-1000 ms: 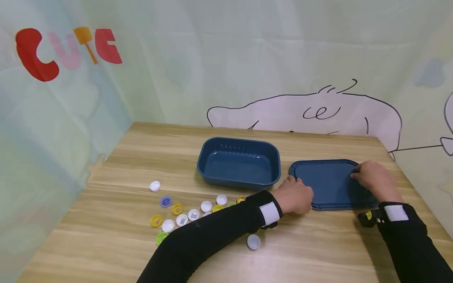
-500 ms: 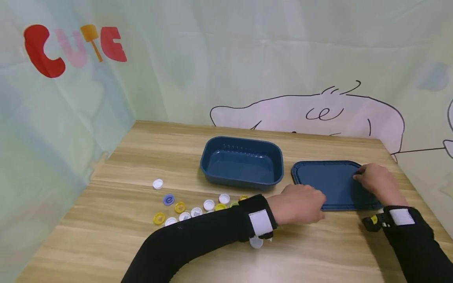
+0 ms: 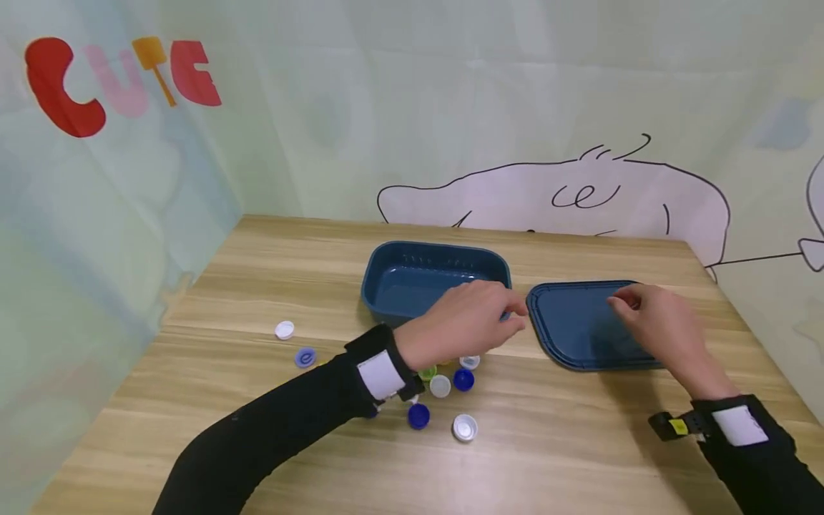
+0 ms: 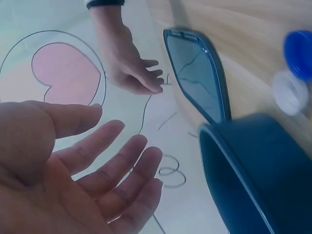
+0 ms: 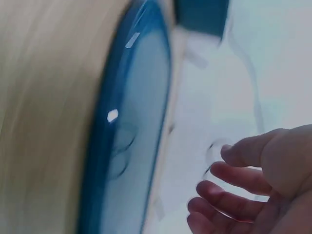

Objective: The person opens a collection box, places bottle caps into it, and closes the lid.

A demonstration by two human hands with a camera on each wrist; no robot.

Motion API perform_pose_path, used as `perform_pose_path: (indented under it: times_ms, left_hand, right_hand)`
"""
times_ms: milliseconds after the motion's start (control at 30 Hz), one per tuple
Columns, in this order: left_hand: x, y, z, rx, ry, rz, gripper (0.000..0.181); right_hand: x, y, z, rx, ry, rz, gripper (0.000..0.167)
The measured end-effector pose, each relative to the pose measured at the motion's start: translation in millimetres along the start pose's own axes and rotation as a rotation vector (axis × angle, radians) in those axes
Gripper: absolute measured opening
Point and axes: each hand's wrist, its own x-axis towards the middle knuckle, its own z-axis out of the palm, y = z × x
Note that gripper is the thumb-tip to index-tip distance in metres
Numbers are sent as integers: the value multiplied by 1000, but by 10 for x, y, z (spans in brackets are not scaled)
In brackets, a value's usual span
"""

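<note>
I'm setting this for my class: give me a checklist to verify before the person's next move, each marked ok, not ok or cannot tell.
1. Left hand holding nothing: ok.
2. Right hand holding nothing: ok.
3. Blue bin upright, top uncovered by the lid: ok.
4. Lid flat on the table, apart from the bin: ok.
5. Caps all in full view: not ok, left sleeve overlaps some.
6. Bin's whole floor bare: cannot tell, left hand blocks part.

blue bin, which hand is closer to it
Left. In the head view, the left hand overlaps the near right side of the blue bin; the right hand is farther off to the right, over the flat blue lid.
</note>
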Motion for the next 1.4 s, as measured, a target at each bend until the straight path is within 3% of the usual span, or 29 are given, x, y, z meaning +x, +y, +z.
perform_pose_path:
  times_ms: [167,267,467,667,933,1167,1400]
  left_hand:
    - [-240,-135,-73,-10,0,-20,28]
    - [-384,-186,-50,-19,-23,-23,27]
    - [-640,-273,146,40,-92,-5,27]
    - [-807,-352,378,90,-89,18,27]
    - [-878,-307,625,209,-120,33,28]
    - [-864,-285,730,243,-119,34,19]
    - [-846,-295,766,245,-119,28,18]
  right_hand:
    - [-141,-452,-54,74,-36,-103,19]
    - [-244,-671,-33,99,-60,-155,17]
    - [-446,-1021,88,85,-149,-245,16]
    - [-626,-1241,190,111,-270,-338,23]
    - [-813,-1392,387,167,-390,-480,31]
    - [-901,-1494,501,136,-428,-424,29]
    - [-949,-1562,581,207,-439,-404,22]
